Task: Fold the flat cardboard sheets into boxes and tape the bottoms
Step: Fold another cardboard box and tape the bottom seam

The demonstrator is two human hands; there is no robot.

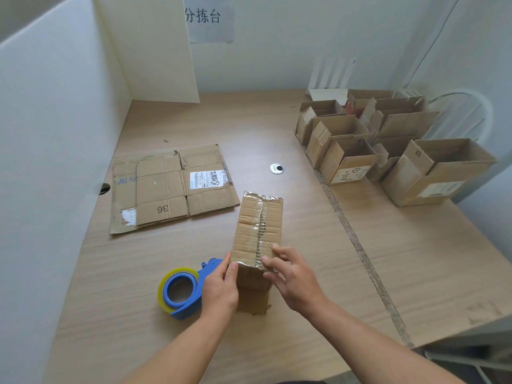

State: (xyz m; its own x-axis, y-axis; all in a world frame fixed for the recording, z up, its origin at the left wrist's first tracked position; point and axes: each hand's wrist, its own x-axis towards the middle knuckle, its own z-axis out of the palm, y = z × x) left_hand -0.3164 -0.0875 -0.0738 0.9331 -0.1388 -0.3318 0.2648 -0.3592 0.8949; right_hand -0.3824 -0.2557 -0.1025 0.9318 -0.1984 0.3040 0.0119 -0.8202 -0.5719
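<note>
Wood-grain desk [277, 120]. White partition boards [55, 134] stand close on the left, and a pale wall with a printed sign [206, 18] is ahead.

Taped cardboard box [257, 228] stands on the desk, taped face up. Left hand [221, 289] and right hand [293, 278] both grip its near end.

Blue tape dispenser [180, 292] lies just left of the left hand. Flat cardboard sheets [171, 187] lie ahead-left.

Folded open boxes [388, 145] crowd the far right desk edge. Open desk runs ahead of the hands between sheets and boxes.
</note>
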